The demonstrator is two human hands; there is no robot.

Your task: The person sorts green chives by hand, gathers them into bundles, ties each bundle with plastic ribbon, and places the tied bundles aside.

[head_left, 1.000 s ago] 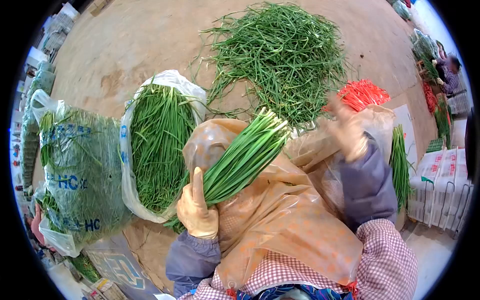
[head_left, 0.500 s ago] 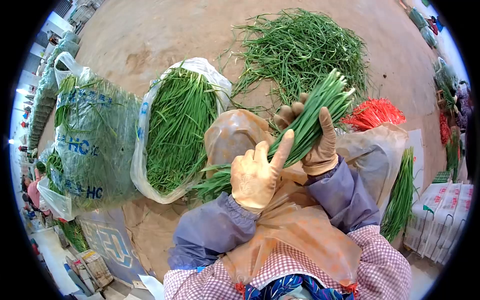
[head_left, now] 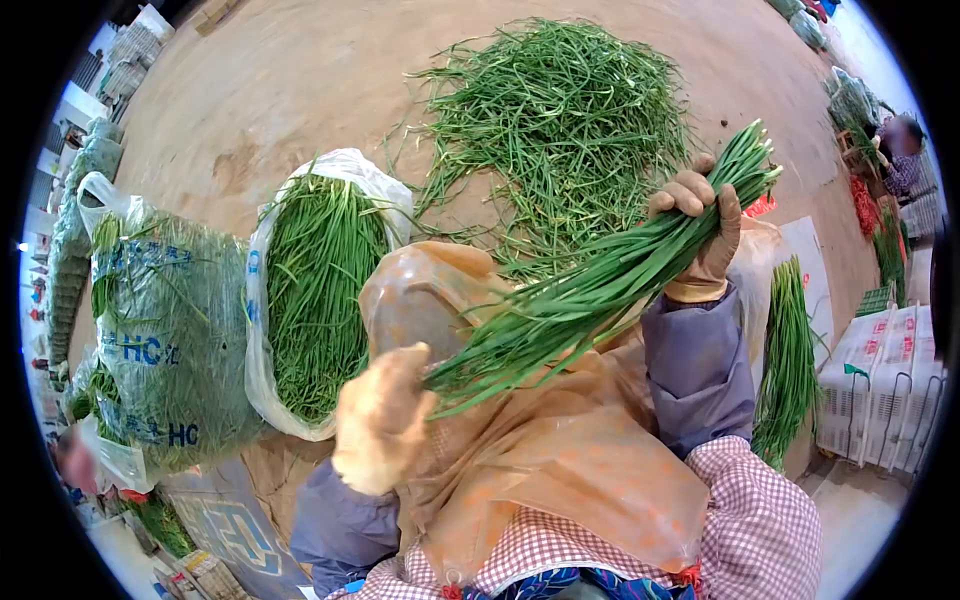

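The person in front of me has on snug, wrinkled work gloves: the left glove (head_left: 383, 420) a pale yellowish tan, smeared by blur, the right glove (head_left: 715, 235) browner over the fingers and lighter near its cuff. Dusky purple-grey oversleeves (head_left: 697, 365) cover the forearms, creased and puffy. Above them I see a checked top (head_left: 755, 510), small wine-red and white squares, full at the shoulder. A see-through amber apron (head_left: 580, 450) with faint orange spots hangs over it, bright red ties (head_left: 690, 575) by its upper corners, and dark blue patterned cloth (head_left: 560, 582) shows at the neck.
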